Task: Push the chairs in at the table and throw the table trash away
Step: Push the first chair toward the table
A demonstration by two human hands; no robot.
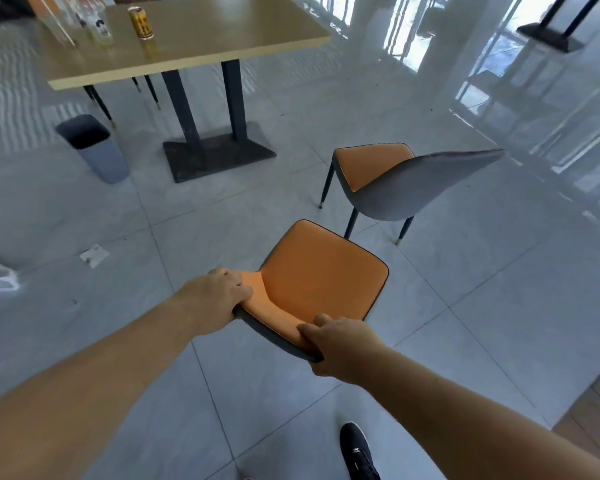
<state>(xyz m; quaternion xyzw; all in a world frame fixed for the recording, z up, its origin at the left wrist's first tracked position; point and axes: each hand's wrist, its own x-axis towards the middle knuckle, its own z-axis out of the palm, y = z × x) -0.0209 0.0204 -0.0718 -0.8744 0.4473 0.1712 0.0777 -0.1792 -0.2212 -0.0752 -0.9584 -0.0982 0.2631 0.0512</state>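
Our fingers are curled tight over the top edge of the chair back, the left hand [219, 292] at one end and the right hand [340, 344] at the other, so both hold the near chair [323, 275], which stands on the tiled floor well short of the table [222, 32]. It looks rigid and fairly light on thin legs, with a smooth padded shell, so we judge this wide grip on the firm rim best for steering. A second chair [413, 181] stands just beyond, and a can [141, 22] waits on the table, with the bin [94, 147] beside it.
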